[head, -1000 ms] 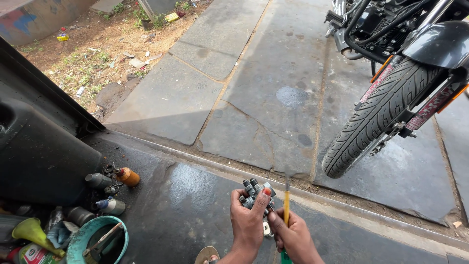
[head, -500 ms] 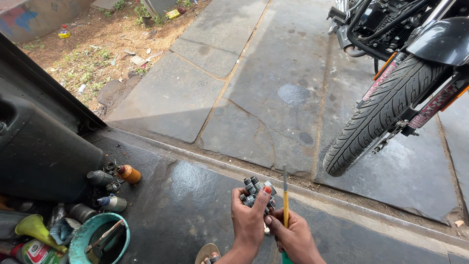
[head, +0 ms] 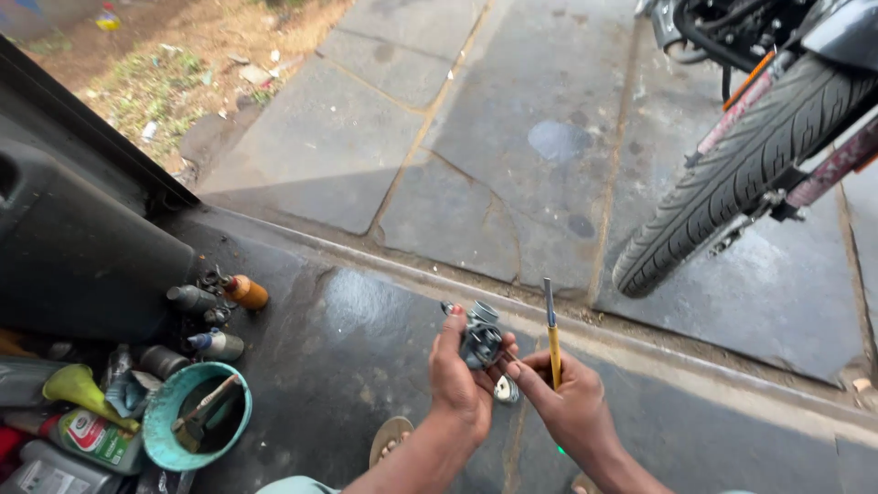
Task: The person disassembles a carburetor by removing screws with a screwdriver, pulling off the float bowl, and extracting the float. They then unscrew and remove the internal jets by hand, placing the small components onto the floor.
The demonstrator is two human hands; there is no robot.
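1. A motorcycle tyre [head: 741,178] is seen on the stone paving, upper right.
2. A teal bowl [head: 157,432] is set among bottles, lower left.
3. A small metal carburettor [head: 480,340] is gripped in the left hand [head: 459,380], above the dark floor.
4. A yellow-handled screwdriver [head: 552,338] is held upright in the closed right hand [head: 569,404].

Metal part [head: 480,340] turned in left hand [head: 460,380] — screwdriver [head: 551,331] tilted slightly, view shifted left

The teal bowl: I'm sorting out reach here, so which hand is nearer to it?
Left. The left hand, holding a small metal part, is closer to the teal bowl; the right hand, with the yellow screwdriver, is farther.
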